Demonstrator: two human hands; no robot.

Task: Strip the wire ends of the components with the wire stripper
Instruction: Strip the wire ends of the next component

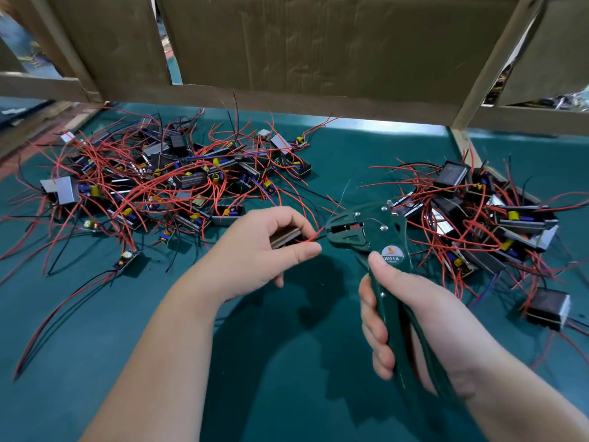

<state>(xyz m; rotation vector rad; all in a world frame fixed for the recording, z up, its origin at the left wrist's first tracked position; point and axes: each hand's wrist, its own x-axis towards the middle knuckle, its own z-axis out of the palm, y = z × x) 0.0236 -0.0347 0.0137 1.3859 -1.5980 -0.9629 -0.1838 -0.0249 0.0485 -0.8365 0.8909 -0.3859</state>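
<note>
one component (284, 238) hides in grasping left fingers (288, 218); right fingers (371, 317) grasp wire stripper (366, 232).

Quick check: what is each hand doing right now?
Left hand: holds a component, feeding its red wire toward the stripper head.
Right hand: grips the wire stripper by its handles.

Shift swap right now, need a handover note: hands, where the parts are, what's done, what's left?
Left hand: holds one component, its red wire led to the mouth of the wire stripper.
Right hand: grips the stripper's handles, head pointing left.
Parts: big pile back left, smaller pile on the right, both on the green mat.
Done: cannot tell which pile is stripped.
Left: likely squeeze on this wire, then the rest.
</note>
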